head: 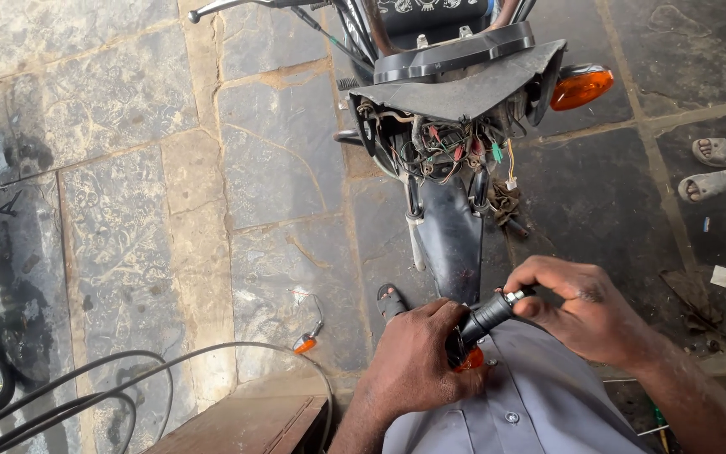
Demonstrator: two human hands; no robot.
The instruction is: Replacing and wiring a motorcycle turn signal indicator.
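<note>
Over the grey cracked stone floor (128, 168), we are gripping a small orange turn light with black stalk (482, 324): left hand (420, 361) wrapped around its lamp, right hand (586, 311) pinching its tip, near the black motorbike (451, 101).

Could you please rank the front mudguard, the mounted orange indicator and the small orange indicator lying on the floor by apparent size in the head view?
1. Front mudguard, clearly largest.
2. Mounted indicator.
3. Floor indicator, smallest as seen; only its lens shows clearly, and both may be the same kind, so true sizes are unsure.

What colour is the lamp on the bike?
Orange, on the lamp by the bike's right side; head view.
</note>
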